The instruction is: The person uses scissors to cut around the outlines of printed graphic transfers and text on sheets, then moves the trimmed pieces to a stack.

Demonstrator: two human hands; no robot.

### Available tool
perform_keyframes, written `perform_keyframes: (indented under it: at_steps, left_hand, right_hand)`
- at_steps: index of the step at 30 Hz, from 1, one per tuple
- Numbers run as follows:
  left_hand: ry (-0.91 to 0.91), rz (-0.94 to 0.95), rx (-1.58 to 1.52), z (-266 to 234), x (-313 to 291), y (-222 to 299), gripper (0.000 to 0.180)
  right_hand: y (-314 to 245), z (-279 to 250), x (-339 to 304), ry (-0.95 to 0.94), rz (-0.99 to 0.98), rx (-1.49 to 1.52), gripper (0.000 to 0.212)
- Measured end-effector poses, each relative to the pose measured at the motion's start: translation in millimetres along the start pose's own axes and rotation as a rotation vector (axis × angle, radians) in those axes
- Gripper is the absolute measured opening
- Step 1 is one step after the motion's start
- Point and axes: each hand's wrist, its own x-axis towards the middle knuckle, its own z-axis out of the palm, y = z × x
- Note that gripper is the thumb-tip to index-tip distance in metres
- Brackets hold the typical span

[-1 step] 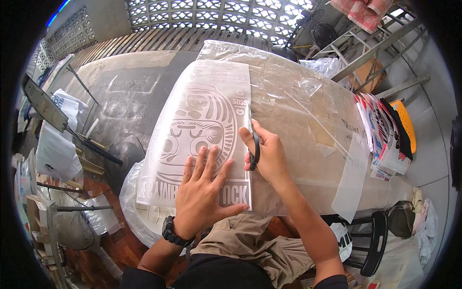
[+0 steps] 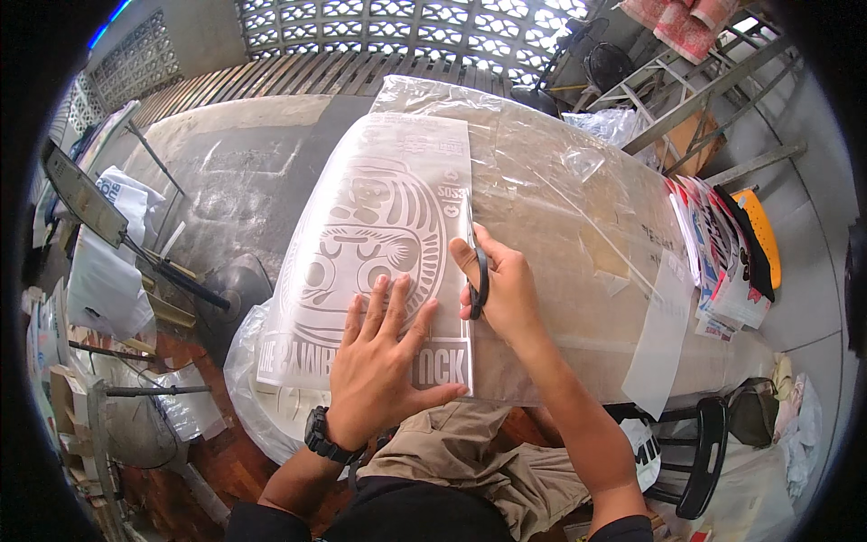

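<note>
A pale sheet (image 2: 361,212) with a large rounded doll-face design and block lettering lies flat on the plastic-covered table (image 2: 551,217). My left hand (image 2: 379,348) rests on its lower part, palm down and fingers spread. At the sheet's right edge, my right hand (image 2: 501,280) grips a pair of scissors (image 2: 480,285) by the black handle. Their narrow blades point away from me along that edge. The fingers partly hide the handle, and I cannot tell how wide the blades stand apart.
A narrow translucent strip (image 2: 657,334) hangs over the table's right front edge. Printed pieces (image 2: 709,244) stack at the far right, near a metal ladder (image 2: 722,90). A black chair (image 2: 704,456) stands at the lower right. Left, a dark rod-like arm (image 2: 185,275) extends beside the table.
</note>
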Motion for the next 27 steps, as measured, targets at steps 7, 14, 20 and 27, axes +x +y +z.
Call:
perform_keyframes:
  at_steps: [7,14,20,27]
  left_hand:
    - [0.016,0.011,-0.014,-3,0,0,0.096]
    - [-0.013,-0.003,-0.005,-3,1,0,0.103]
    - [-0.021,-0.003,-0.005,-4,2,0,0.102]
    - [-0.032,-0.009,-0.018,-4,2,-1,0.102]
  right_hand:
    - [1,-1,15,0.01,-0.034,-0.017,0.082]
    - [-5,-3,32,0.012,-0.012,-0.064,0.085]
    - [-2,-5,48,0.005,-0.04,-0.049,0.085]
    - [-8,-4,63,0.016,-0.024,-0.043,0.086]
